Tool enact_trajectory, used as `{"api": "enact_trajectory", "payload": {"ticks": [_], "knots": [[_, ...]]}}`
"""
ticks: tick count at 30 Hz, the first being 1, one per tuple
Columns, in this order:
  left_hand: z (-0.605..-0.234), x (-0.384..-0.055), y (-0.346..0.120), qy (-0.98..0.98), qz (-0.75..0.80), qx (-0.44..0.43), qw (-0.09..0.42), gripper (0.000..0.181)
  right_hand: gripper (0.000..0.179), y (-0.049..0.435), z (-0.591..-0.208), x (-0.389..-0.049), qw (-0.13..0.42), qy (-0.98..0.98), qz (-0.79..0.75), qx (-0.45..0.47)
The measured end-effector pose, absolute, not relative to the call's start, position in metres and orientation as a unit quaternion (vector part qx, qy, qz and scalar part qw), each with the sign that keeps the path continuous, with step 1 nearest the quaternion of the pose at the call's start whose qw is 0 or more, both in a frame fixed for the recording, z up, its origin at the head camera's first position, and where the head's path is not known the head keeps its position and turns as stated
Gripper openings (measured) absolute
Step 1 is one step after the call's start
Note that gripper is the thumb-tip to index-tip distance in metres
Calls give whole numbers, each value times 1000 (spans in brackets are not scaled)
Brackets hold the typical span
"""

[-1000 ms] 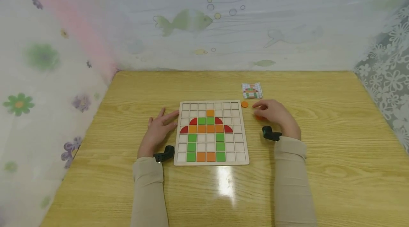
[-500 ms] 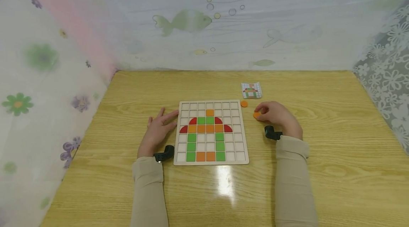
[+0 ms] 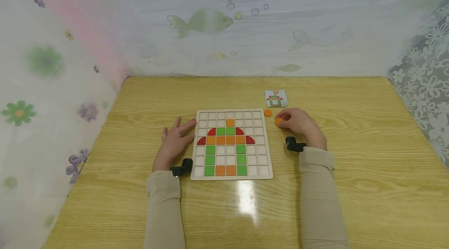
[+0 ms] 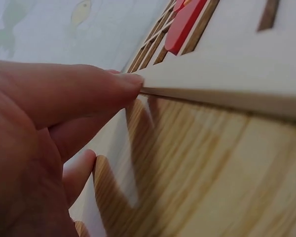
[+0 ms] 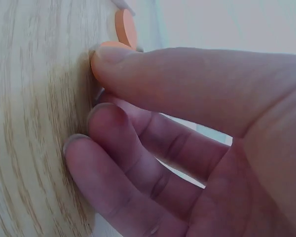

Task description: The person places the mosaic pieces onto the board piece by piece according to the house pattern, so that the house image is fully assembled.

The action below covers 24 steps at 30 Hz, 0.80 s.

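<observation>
My right hand (image 3: 299,125) pinches an orange round disc (image 3: 278,121) between thumb and fingers, just right of the board. In the right wrist view the thumb covers most of this disc (image 5: 116,45), close above the wood surface. A second orange disc (image 3: 268,113) lies flat by the board's upper right corner. The square wooden grid board (image 3: 270,163) carries green, orange and red pieces set in its cells. My left hand (image 3: 172,143) lies with fingers spread beside it, fingertips touching the board's left edge (image 4: 227,94).
A small printed card (image 3: 276,98) with a coloured grid pattern lies behind the loose disc. The wood-grain table (image 3: 379,163) meets a fish-patterned covering (image 3: 210,62) at the back. A flower-patterned covering (image 3: 45,89) stands at the left.
My right hand has taken hold of the orange disc and moved it slightly left and away from me, closer to the second disc. My left hand stays at the board's edge.
</observation>
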<state>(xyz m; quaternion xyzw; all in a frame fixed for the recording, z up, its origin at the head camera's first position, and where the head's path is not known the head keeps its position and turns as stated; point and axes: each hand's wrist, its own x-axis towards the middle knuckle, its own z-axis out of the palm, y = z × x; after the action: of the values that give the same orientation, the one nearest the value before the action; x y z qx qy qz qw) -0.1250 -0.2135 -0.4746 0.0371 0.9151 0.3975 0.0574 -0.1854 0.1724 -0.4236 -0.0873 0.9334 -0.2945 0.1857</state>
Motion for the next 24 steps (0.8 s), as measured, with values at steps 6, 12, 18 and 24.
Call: {"api": "enact_trajectory", "payload": {"ticks": [6,12,18,24], "knots": [[-475,-126,-213,919,389,34,64,41,31,171,-422,-187,180,937,-282,-96],[-472,-126,-211,915,396,26,69,40,32,163,-422,-192,162,942,-275,-100],[-471,-126,-211,916,396,30,66,40,31,153,-423,-194,130,946,-285,-88],[-471,-125,-210,915,397,30,65,40,26,135,-423,-193,103,946,-284,-115]]}}
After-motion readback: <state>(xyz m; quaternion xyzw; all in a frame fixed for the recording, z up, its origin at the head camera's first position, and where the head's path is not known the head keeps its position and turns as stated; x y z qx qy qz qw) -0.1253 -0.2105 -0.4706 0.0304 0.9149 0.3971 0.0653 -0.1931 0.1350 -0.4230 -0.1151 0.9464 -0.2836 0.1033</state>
